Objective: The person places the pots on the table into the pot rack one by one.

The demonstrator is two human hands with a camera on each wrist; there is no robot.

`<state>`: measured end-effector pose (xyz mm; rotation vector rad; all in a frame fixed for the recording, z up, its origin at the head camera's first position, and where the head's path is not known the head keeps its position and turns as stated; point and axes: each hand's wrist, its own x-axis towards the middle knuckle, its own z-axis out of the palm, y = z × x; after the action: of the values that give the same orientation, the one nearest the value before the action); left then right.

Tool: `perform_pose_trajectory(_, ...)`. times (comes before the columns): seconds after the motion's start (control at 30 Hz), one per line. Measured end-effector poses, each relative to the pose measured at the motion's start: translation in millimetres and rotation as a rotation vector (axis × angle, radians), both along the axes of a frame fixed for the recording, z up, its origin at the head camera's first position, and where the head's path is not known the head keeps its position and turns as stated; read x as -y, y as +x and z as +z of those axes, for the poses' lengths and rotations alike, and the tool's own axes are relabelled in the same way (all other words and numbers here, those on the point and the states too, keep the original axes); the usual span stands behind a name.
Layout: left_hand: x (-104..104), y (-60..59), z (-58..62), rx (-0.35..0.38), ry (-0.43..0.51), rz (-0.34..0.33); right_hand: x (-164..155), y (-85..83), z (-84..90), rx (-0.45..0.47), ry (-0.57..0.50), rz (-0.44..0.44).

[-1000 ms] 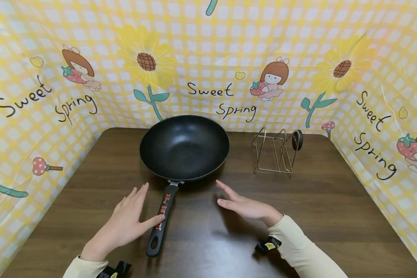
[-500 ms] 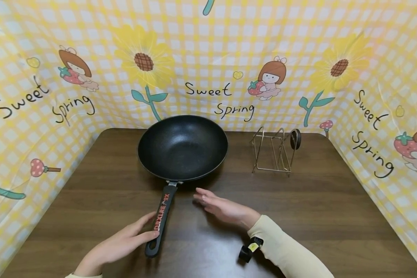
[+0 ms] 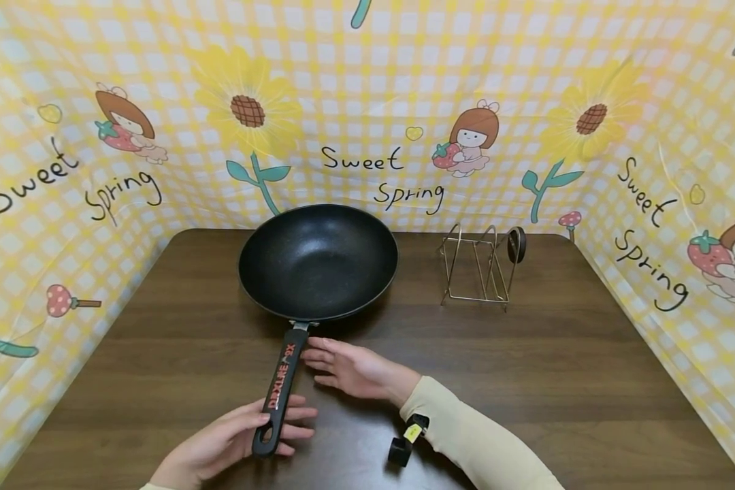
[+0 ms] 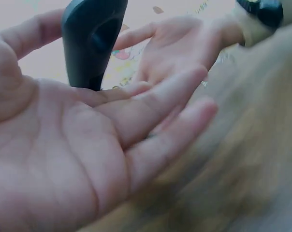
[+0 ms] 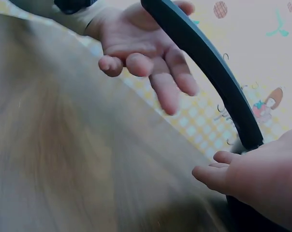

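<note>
A black deep frying pan (image 3: 318, 265) stands on the table, its long black handle (image 3: 284, 374) with red lettering pointing toward me. My left hand (image 3: 220, 435) is at the handle's end: the fingers reach under it, and the thumb lies by the hanging hole. In the left wrist view those fingers are spread and extended below the handle (image 4: 88, 48), not wrapped round it. My right hand (image 3: 358, 371) is just right of the handle near the pan, fingers loosely extended toward it. The right wrist view shows the handle (image 5: 209, 63) rising between both hands.
A gold wire rack (image 3: 478, 298) with a round black disc (image 3: 517, 245) on its right end stands at the back right of the brown wooden table (image 3: 557, 381). Yellow checked cloth (image 3: 355, 88) hangs round the back and sides.
My left hand has come down along the handle, and its fingers have passed beneath it. My right hand has moved left, close to the handle. The pan stays in place.
</note>
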<state>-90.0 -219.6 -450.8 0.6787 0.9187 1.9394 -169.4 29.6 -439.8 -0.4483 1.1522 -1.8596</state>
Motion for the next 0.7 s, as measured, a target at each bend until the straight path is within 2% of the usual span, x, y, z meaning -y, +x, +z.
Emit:
perform_pose_trajectory(0.1,-8.4,4.1,-1.9,0.108,0.148,-0.034,10.0,0.4,0.7,0.017,-0.011,-0.003)
perform_pose_trajectory(0.2,-14.0,7.4,-8.9,0.204,0.282,-0.071,19.0,-0.1,0.4,0.057,-0.038,-0.021)
perform_pose_trajectory(0.3,-18.7,9.3,-14.7,0.247,0.395,-0.097,26.4,-1.0,0.4,0.106,-0.066,-0.041)
perform_pose_trajectory(0.4,-24.2,11.1,-19.0,0.286,0.489,-0.094,33.1,-2.3,1.0,0.156,-0.088,-0.049)
perform_pose_trajectory(0.57,-35.5,12.4,-20.2,0.328,0.552,-0.042,45.2,-6.0,-0.2,0.243,-0.138,-0.067)
perform_pose_trajectory(0.7,-47.0,10.1,-16.4,0.328,0.577,-0.027,50.8,-10.5,0.3,0.346,-0.236,-0.076)
